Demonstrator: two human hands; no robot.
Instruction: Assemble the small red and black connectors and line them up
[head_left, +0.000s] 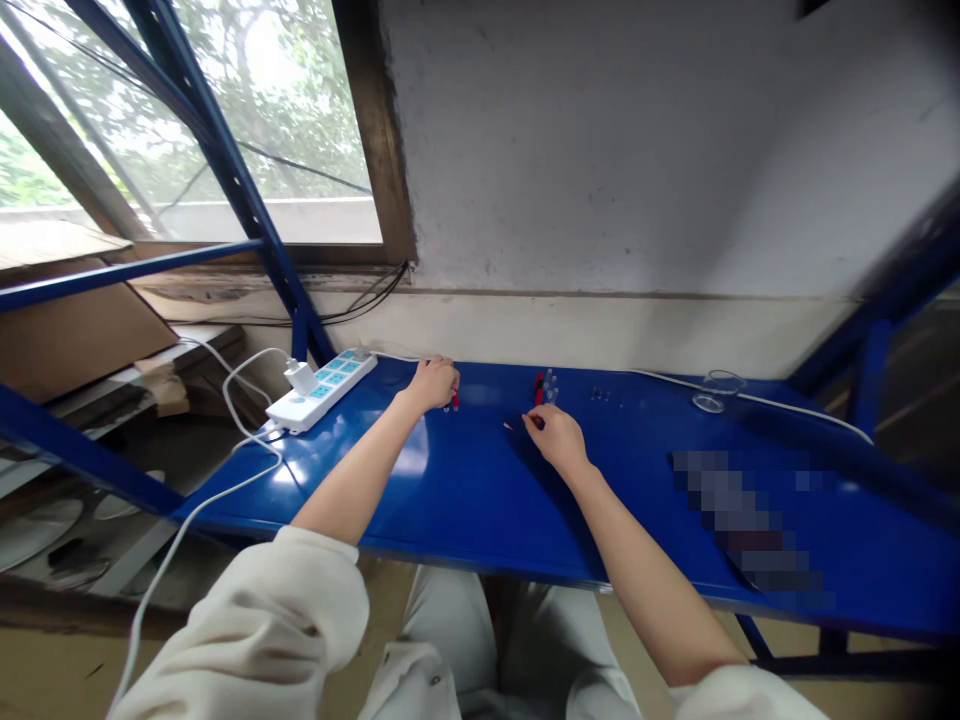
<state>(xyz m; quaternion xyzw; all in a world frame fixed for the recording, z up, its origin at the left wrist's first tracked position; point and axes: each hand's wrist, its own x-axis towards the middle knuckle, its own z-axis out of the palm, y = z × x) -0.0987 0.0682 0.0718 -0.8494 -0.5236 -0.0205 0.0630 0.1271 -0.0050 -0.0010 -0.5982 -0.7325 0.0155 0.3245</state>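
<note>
Toward the back of the blue table (465, 490), my left hand (435, 384) is closed, its curled fingers reaching down to a small red piece (455, 401). A small clear bit shows just beside that piece; what the fingers grip is hidden. My right hand (556, 437) is pinched, thumb and forefinger together, above the table; anything between the fingertips is too small to name. Just behind it stand a red piece (538, 388) and several small clear pieces (551, 384) in a group. A tiny pale sliver (508, 426) lies left of my right fingertips.
At the left, a white power strip (324, 390) carries a plugged-in white adapter (301, 375) and cable. Small clear bits (600, 394) and a round clear dish (709, 402) lie to the right. A blurred-out dark object (742, 520) rests front right. Blue frame posts (247, 215) flank the table.
</note>
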